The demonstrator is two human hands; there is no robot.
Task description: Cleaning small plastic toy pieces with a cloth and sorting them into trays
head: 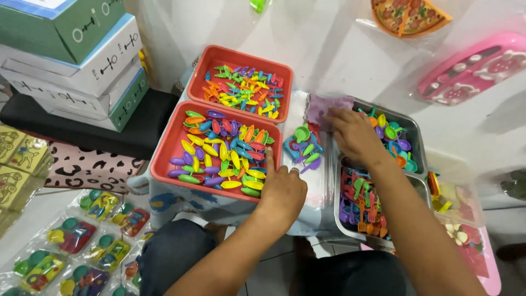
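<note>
Resting on a stack of clear bags point(315, 164) between the trays, a small set of toy utensils point(303, 147) is being assembled. The left hand point(282, 189) is loosely curled, forefinger extended along the near red tray point(164, 151); the right hand point(353, 134) is spread flat over the metal tray point(412, 129), beside a purple cloth point(324, 107). Further picking seems called for; the far red tray point(200, 74) is not obstructive.

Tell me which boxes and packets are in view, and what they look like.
Stacked boxes: top left, flat, green and white.
Filled toy packets: bottom left, clear, holding colourful pieces.
Pizza toy packet: top right, clear wrap, orange.
Pink toy packet: far right, clear wrap.
</note>
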